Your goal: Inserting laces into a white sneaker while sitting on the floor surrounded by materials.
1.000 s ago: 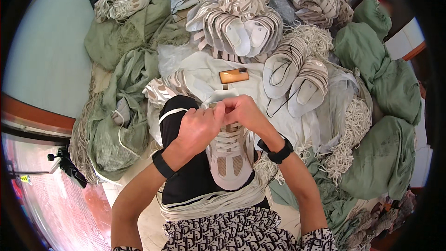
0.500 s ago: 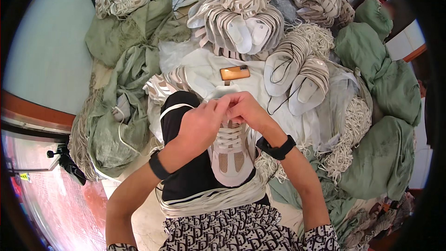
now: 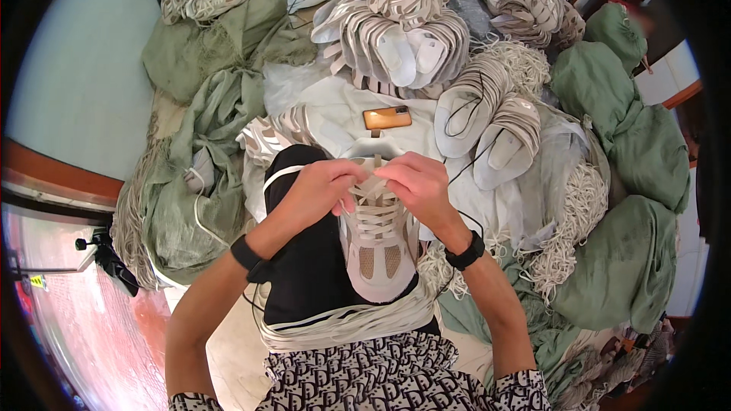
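Observation:
A beige and off-white sneaker [image 3: 375, 282] rests on my black-trousered lap, its toe pointing at me. Flat cream shoelace [image 3: 375, 222] criss-crosses up its front. On the left of the upper lacing, my left hand [image 3: 326, 189] is closed in a pinch on the lace. My right hand [image 3: 420, 185] pinches the lace on the other side, a small gap from the left. A bundle of loose cream laces [image 3: 346, 329] lies across my lap, nearest my body. The exact lace ends between my fingers are partly hidden.
Beyond the sneaker, a phone [image 3: 387, 118] lies on white sheeting. Stacked shoe uppers [image 3: 411, 46] stand at the back, with more uppers [image 3: 491, 125] to the right. Green sacks [image 3: 617, 259] line the right; another green sack [image 3: 190, 236] sits left. Tangled laces [image 3: 571, 221] pile up at right.
My hands were together over the top of the lacing; now they are apart, left hand to the left and right hand to the right, uncovering the upper laces.

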`<control>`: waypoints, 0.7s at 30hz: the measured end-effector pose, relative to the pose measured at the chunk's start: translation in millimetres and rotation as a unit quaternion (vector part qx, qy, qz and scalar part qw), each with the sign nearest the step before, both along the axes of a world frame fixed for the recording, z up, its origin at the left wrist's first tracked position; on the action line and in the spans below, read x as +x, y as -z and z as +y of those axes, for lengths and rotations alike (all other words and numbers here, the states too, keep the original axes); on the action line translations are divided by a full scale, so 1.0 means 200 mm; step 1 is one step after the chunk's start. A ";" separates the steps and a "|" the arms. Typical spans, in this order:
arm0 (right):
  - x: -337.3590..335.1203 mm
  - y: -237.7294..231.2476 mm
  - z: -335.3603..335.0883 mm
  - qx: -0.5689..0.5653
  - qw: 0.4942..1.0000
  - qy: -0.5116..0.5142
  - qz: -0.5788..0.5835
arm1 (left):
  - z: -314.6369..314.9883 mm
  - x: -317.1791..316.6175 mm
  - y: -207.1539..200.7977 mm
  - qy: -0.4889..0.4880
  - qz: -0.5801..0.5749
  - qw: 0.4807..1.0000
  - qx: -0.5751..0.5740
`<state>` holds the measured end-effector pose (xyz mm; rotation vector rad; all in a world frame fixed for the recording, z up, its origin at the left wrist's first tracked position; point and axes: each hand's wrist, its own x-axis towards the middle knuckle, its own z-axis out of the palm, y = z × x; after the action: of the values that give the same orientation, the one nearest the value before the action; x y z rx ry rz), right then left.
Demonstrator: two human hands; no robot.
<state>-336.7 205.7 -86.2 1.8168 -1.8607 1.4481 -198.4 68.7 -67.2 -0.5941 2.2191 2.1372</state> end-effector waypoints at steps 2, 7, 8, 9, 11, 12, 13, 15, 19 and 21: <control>0.01 0.00 0.00 -0.008 1.000 -0.005 0.007 | 0.00 -0.04 0.01 0.007 -0.020 1.000 0.017; 0.00 0.00 -0.03 -0.041 0.999 0.005 0.033 | -0.01 -0.11 0.03 0.065 -0.070 0.988 0.121; 0.00 0.00 -0.03 -0.041 0.997 0.013 0.065 | -0.01 -0.12 0.03 0.072 -0.072 0.986 0.129; 0.00 0.00 -0.03 -0.049 0.994 0.020 0.096 | -0.02 -0.12 0.04 0.072 -0.072 0.987 0.128; 0.00 0.00 -0.03 -0.047 0.994 0.015 0.096 | -0.02 -0.11 0.05 0.075 -0.091 0.989 0.090; 0.00 0.00 -0.04 -0.059 0.994 0.015 0.094 | -0.02 -0.11 0.05 0.081 -0.092 0.988 0.095; 0.01 0.01 -0.04 -0.053 0.994 0.012 0.093 | -0.03 -0.10 0.05 0.078 -0.088 0.990 0.081; 0.01 0.01 -0.04 -0.053 0.994 0.020 0.090 | -0.03 -0.09 0.06 0.076 -0.085 0.991 0.067; 0.01 0.03 -0.06 -0.063 0.994 0.024 0.088 | -0.04 -0.06 0.05 0.019 -0.071 0.987 0.142; 0.02 0.04 -0.07 -0.087 0.992 0.044 0.084 | -0.04 -0.05 0.05 0.037 -0.077 0.986 0.146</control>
<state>-333.4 191.2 -93.2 1.6952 -1.6571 1.3376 -209.3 61.6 -76.4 -0.6248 1.7772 2.2348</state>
